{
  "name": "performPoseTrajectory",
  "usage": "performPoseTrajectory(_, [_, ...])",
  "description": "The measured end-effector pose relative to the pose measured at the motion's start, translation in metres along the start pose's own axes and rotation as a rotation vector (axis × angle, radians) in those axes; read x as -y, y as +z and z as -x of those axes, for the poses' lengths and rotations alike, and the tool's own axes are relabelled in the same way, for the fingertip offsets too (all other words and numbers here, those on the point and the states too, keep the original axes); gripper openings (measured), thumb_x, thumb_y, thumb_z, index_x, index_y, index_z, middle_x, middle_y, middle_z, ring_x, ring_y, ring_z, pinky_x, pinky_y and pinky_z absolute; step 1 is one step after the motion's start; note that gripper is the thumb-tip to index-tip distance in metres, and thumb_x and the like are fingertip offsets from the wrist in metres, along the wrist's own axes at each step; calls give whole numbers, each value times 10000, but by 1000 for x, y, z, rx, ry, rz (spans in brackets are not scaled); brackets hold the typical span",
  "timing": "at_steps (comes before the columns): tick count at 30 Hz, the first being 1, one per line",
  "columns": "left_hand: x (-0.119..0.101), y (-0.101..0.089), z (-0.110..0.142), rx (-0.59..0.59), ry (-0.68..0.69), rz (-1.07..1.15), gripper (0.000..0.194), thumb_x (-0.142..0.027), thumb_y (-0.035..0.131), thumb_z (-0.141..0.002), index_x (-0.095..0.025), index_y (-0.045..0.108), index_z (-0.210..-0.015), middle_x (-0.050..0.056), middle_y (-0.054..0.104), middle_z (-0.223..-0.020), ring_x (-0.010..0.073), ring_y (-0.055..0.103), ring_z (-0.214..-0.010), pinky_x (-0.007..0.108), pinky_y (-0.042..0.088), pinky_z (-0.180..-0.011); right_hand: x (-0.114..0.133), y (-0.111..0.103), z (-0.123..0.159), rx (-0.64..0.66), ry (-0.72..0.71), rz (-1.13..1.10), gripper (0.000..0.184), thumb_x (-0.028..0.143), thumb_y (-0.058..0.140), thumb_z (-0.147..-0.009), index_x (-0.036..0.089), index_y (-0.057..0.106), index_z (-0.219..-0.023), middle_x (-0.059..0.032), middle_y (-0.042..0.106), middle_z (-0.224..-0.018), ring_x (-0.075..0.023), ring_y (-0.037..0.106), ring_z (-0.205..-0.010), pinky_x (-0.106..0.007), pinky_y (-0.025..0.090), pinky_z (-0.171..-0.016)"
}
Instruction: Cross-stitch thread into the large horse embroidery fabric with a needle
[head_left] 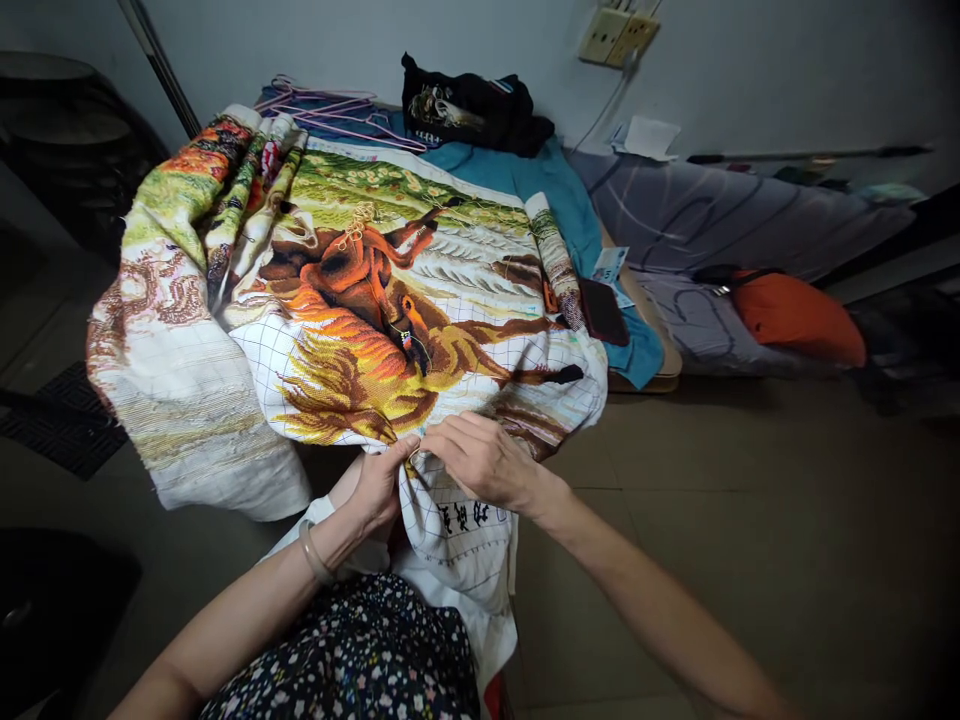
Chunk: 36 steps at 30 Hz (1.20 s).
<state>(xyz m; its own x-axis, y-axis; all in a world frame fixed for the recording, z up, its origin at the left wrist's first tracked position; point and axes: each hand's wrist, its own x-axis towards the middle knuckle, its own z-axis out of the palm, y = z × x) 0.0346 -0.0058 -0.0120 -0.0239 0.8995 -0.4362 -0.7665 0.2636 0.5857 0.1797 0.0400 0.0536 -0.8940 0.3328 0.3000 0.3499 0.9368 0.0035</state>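
A large cross-stitch cloth [352,390] with brown and orange horses is spread before me, and its near part drapes over my lap. My left hand [381,485] grips the cloth near its lower middle, thumb on top and fingers underneath. Close beside it, my right hand [476,458] is closed in a pinch at the fabric; whatever sits between its fingertips is too small to make out. Dark stitched characters [463,515] show on the hanging part below my right hand. A bundle of loose yellowish thread [360,225] lies on the stitched horses.
Rolled cloth [555,250] borders the work at right, and folds gather at left. Beyond are pink hangers [322,105], a black bag [476,105] and teal fabric [577,210]. A dark phone [604,312] lies at right, near an orange bag [799,318]. Stools [64,125] stand far left.
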Motion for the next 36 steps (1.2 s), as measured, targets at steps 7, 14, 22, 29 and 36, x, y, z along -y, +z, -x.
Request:
performPoseTrajectory(7, [-2, 0, 3, 13, -49, 7, 274, -278, 816, -534, -117, 665, -696, 22, 677, -661, 134, 595, -608, 283, 465, -688, 13, 14, 0, -112, -7, 205, 163, 135, 455, -933, 143, 611, -886, -34, 556, -682, -154, 476, -683, -293, 312, -623])
performPoseTrajectory(14, [-3, -3, 3, -15, -49, 10, 255, -235, 812, -501, -121, 660, -670, 19, 678, -666, 166, 624, -677, 295, 480, -725, 34, 16, 2, -155, 26, 138, 206, 122, 408, -945, 132, 586, -841, -96, 611, -848, -132, 483, -689, -277, 316, -593])
performPoseTrajectory(22, [-1, -6, 1, 50, -87, -14, 402, -213, 798, -541, -128, 680, -916, 76, 729, -787, 280, 668, -906, 406, 491, -848, 114, 15, 10, -88, -275, -426, 223, 179, 437, -873, 214, 558, -689, 17, 504, -579, -130, 428, -521, -290, 336, -480])
performPoseTrajectory(29, [-4, -3, 2, 9, -69, -45, 478, -218, 817, -515, -120, 677, -962, 67, 729, -777, 254, 675, -823, 391, 486, -838, 91, 13, 10, -122, 177, -627, 163, 193, 384, -934, 170, 539, -890, -3, 627, -652, -116, 550, -542, -235, 393, -508])
performPoseTrajectory(36, [0, -5, 0, 58, -17, -31, 453, -166, 804, -537, -122, 690, -973, 67, 731, -818, 218, 664, -785, 363, 472, -836, 25, 13, 15, -138, 616, -361, 206, 107, 483, -888, 161, 660, -979, -59, 718, -920, -152, 668, -811, -237, 485, -730])
